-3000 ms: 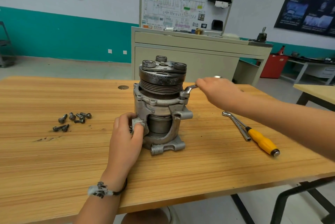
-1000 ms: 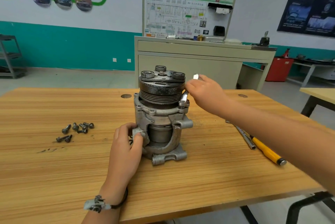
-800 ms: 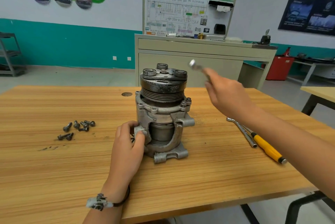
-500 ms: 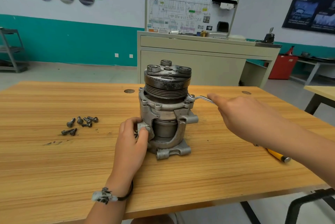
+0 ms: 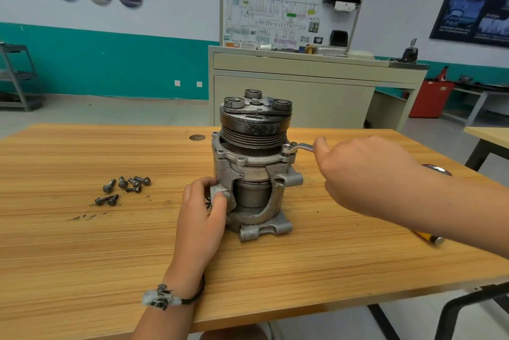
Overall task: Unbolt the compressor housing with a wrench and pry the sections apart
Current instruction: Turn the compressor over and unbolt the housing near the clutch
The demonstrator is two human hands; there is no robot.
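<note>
Change: wrench (image 5: pixel 298 147), in the air beside the compressor housing (image 5: pixel 248 171) a moment ago, is reseated on the flange bolt (image 5: pixel 286 148) at the housing's right.
Right fingers (image 5: pixel 321 144): curled round the wrench handle, hiding most of it; the right hand (image 5: pixel 366 174) reaches in from the housing's right.
Left fingers (image 5: pixel 220 198): clamped on a lug at the housing's left; the left hand (image 5: pixel 202 210) likely braces against the turning force.
Wrench axis: roughly level, ring end on the bolt, handle pointing right, away from the housing.
Housing: upright on the table (image 5: pixel 82 257), pulley (image 5: pixel 254 127) on top, sections not yet apart.
Loose bolts (image 5: pixel 124 188): well left of the housing, probably already removed.
Screwdriver (image 5: pixel 427 237): right of the housing, under the right forearm, probably for prying.
</note>
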